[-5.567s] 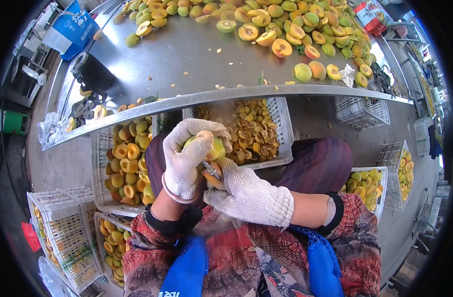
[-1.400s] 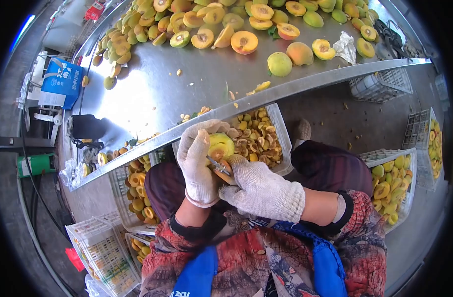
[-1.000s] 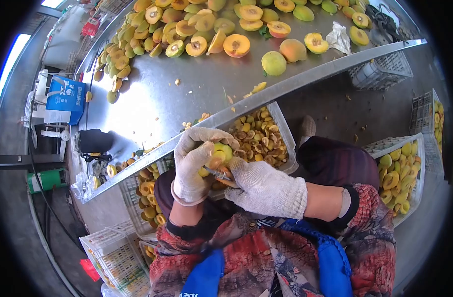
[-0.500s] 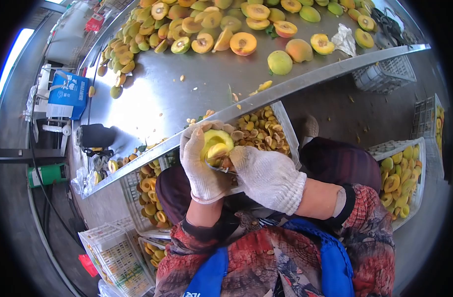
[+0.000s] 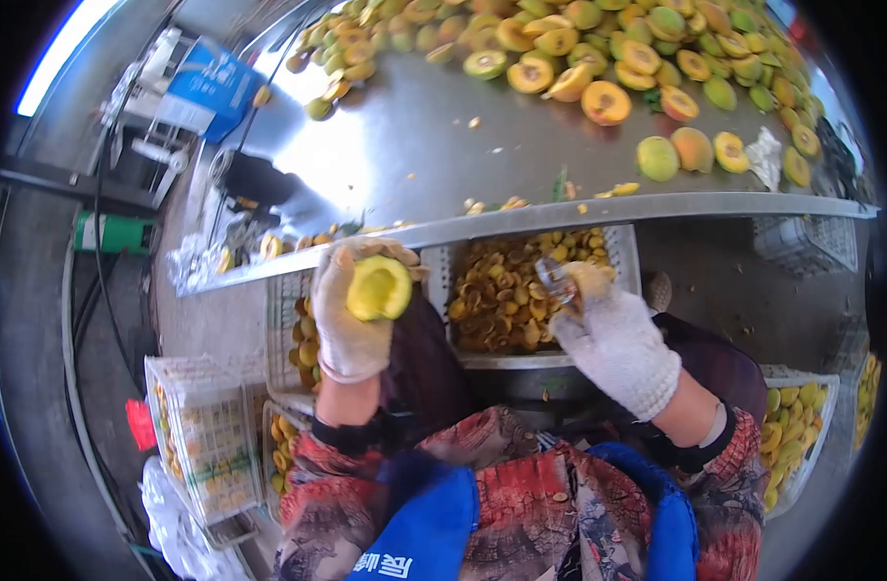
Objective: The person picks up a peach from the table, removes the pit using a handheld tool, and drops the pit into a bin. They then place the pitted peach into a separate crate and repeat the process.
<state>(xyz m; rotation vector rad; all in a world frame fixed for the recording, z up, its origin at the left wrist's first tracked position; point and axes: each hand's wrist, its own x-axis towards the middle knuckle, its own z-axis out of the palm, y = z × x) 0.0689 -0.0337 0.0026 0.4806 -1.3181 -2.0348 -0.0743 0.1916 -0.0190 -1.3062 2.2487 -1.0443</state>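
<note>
My left hand, in a whitish knit glove, is wrapped round a yellow-green peach half. Its cut side faces up, with a smooth hollow where the stone sat. Off to the right, my gloved right hand grips a small metal pitting tool; its curved metal end points up and left, and the grip is mostly hidden by the fingers. Below that tool is a white crate full of brownish stones and scraps. The two hands are well apart.
A steel table bears a heap of peach halves; its raised edge runs just beyond my hands. Crates of peach halves stand at right and left. A blue box and a black object are at upper left.
My hands have separated: the left went left with the peach half, the right went right over the crate with the tool. The pale piece inside the peach's hollow is gone. My view has turned.
</note>
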